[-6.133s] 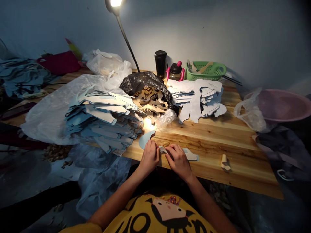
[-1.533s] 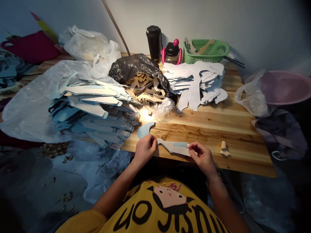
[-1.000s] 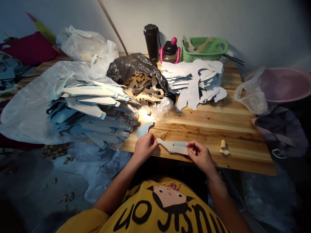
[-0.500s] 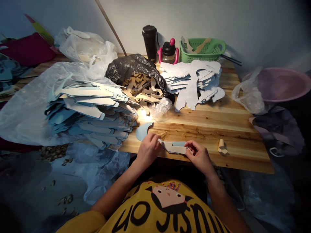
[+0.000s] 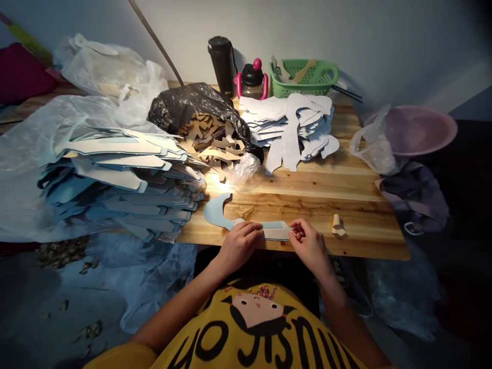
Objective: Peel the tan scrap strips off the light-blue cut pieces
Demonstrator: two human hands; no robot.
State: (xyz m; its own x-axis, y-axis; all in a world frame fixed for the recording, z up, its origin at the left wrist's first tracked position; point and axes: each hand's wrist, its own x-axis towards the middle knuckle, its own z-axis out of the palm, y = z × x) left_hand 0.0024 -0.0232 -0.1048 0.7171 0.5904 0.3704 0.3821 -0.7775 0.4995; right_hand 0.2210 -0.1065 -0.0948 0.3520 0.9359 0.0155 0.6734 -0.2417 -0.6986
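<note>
L hand (image 5: 240,246) closed over blue-and-cream cut-out piece (image 5: 275,231), pressing it down near table edge; R hand (image 5: 309,247) pinching its other end btw thumb & fingers; piece lies flat on wood table (image 5: 357,205), curved blue end sticking out past L hand; blue cut-out stack (image 5: 115,177) on plastic sheet (image 5: 23,169) to L; white cut-out stack (image 5: 292,136) ahead; tan cut-outs (image 5: 209,146) in black bag (image 5: 180,107) btw stacks.
</note>
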